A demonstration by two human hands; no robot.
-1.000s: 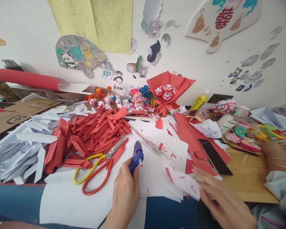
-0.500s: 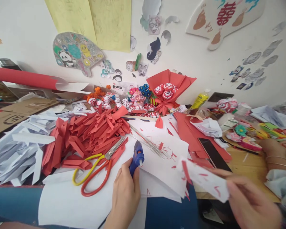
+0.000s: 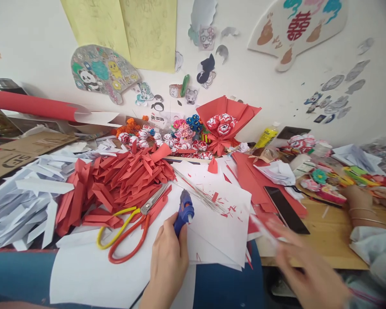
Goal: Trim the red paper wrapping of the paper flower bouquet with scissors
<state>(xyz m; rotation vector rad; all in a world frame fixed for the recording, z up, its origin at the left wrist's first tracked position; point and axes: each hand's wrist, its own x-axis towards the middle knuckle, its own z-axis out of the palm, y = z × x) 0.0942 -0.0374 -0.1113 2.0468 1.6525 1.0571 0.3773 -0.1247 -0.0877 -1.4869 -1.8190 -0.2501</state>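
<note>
My left hand [image 3: 169,259] is closed around a blue hot glue gun [image 3: 185,209], its nozzle pointing away from me over white paper sheets [image 3: 227,244]. At the right, my right hand [image 3: 310,266] is smeared by motion, gripping a white paper piece [image 3: 264,228] seen nearly edge-on. Scissors [image 3: 126,251] with one yellow and one red handle lie left of the glue gun. Thin wires [image 3: 201,193] and small red paper scraps [image 3: 231,210] are on the sheets beyond it.
Piles of folded red paper strips [image 3: 116,182] and white strips [image 3: 22,206] cover the left. A red bouquet [image 3: 225,124] stands at the back. A phone [image 3: 286,210] lies on red sheets. Another person's forearm [image 3: 360,206] reaches in at the right.
My right hand has moved left and turned the white paper from broad side to nearly edge-on; the red scraps on it no longer show. My left hand keeps the glue gun in place.
</note>
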